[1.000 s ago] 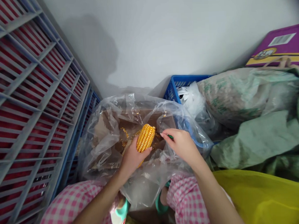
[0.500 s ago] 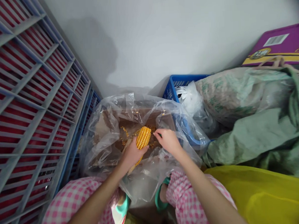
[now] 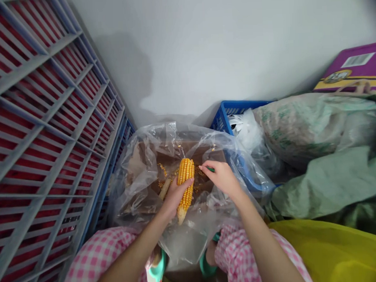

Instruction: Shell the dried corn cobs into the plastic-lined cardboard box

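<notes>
An ear of yellow corn (image 3: 186, 174), its rows full of kernels, is gripped by my left hand (image 3: 174, 197); its pale tip points down toward me. Just to the right, my right hand (image 3: 221, 175) is closed around a small tool with a green handle (image 3: 211, 169). The tool's working end is too small to make out, and it stands apart from the corn. Both hands are over a cardboard box lined with a clear plastic bag (image 3: 145, 159). Loose kernels (image 3: 162, 170) lie inside, and a bare pale cob (image 3: 165, 189) rests beside my left hand.
Tall slatted crates (image 3: 50, 122) with red contents rise at the left. At the right are a blue basket (image 3: 221, 114) holding white plastic bags, a bulky sack (image 3: 299, 123), a green cloth (image 3: 339, 180), a yellow bag (image 3: 330, 251) and a purple box (image 3: 359, 67).
The ear of corn has turned more upright, showing its tip below my left hand. My right hand has shifted slightly away from it, and the green handle shows more. The view has shifted a little.
</notes>
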Available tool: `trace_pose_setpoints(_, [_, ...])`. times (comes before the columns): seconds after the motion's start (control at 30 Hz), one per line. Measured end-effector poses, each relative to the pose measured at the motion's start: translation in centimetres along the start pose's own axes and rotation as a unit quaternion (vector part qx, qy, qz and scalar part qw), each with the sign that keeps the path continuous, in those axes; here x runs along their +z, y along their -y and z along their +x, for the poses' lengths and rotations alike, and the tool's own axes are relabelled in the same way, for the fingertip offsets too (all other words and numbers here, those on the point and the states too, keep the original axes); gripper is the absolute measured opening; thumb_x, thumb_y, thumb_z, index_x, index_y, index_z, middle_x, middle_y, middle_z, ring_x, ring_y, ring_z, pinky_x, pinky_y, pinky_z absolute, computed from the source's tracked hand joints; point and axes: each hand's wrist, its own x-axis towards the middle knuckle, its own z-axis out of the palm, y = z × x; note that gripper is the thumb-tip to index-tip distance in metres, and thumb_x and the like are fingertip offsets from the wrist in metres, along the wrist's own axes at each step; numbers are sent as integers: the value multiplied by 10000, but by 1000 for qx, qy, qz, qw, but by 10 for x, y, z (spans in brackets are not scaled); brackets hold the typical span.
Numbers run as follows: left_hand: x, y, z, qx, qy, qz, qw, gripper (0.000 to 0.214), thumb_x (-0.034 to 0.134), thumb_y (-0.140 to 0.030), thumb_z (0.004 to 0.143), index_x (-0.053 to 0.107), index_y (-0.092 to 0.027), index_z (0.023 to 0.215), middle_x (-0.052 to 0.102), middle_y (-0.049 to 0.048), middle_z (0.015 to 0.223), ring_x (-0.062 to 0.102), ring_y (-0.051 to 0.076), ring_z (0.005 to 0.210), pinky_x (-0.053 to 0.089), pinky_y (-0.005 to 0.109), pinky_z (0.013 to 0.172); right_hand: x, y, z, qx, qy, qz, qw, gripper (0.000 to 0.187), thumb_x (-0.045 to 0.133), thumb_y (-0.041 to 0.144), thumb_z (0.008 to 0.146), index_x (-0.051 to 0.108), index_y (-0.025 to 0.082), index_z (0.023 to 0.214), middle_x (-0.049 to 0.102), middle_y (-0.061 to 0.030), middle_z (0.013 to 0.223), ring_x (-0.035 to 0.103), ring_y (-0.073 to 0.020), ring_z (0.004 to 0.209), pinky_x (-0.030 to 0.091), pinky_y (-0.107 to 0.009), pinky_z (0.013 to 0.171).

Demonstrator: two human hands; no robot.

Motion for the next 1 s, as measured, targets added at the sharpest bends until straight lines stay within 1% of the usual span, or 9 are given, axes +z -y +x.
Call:
trace_pose_setpoints(0.13, [0,-1,3,20,-1,12,1000,395,660,-379,659,536,-178,976,586,24,818,560,118,615,481,245,561,-6,-3,-2,-19,-11,7,1000,250,468,342,844,677,228,767,682,-11,751,601,-141,686,366,-212,620])
trace_pose_setpoints(0.3, [1,1,4,36,1,42,998,414,653,-387,663,535,-165,992,612,45,863,582,136,670,469,248,614,-5,-1,-3,-24,10,-16,1000,237,471,325,845,672,232,761,674,-16,742,596,-142,681,362,-214,636])
trace_pose_setpoints(0.4, [0,0,6,52,-14,101,993,398,638,-387,671,536,-157,980,629,58,884,595,157,718,465,258,639,-9,-2,-3,-25,23,-25,999,244,462,314,850,670,226,759,663,-11,701,581,-138,642,351,-217,615])
trace_pose_setpoints(0.5, [-2,-1,8,88,-28,199,976,372,640,-387,664,554,-162,947,650,60,894,609,187,787,458,272,684,-15,-8,-3,-35,42,-18,998,242,463,297,850,672,217,757,662,-8,687,576,-136,631,351,-218,612])
trace_pose_setpoints(0.6, [-3,-1,8,110,-18,259,959,381,621,-400,680,562,-164,972,659,61,930,612,199,824,451,280,708,-19,-13,-5,-51,64,-6,997,230,469,275,848,675,211,769,675,-9,717,588,-133,658,363,-214,639])
trace_pose_setpoints(0.67, [-4,0,8,111,-2,262,959,400,602,-403,695,559,-153,1005,656,70,959,611,200,833,447,283,715,-20,-14,-6,-55,67,-11,996,220,472,268,850,673,214,783,684,-12,752,599,-135,694,368,-213,657])
trace_pose_setpoints(0.77, [-3,2,7,110,9,259,960,410,601,-410,695,563,-145,1006,651,74,956,605,202,832,440,286,722,-19,-9,-10,-54,56,-53,996,210,469,266,858,665,221,796,689,-20,809,610,-149,754,358,-218,657])
trace_pose_setpoints(0.87, [-2,4,6,92,31,227,969,403,579,-424,713,558,-143,1002,651,72,913,603,195,783,439,283,682,-18,-4,-13,-34,52,-91,994,218,463,277,864,662,226,792,684,-24,786,611,-158,743,339,-224,622])
trace_pose_setpoints(1.0, [1,2,4,97,32,209,972,419,604,-407,697,559,-128,1008,650,85,935,601,199,801,440,283,694,-21,-4,-13,-23,62,-61,996,213,470,275,858,666,229,785,678,-10,735,600,-144,678,346,-221,619])
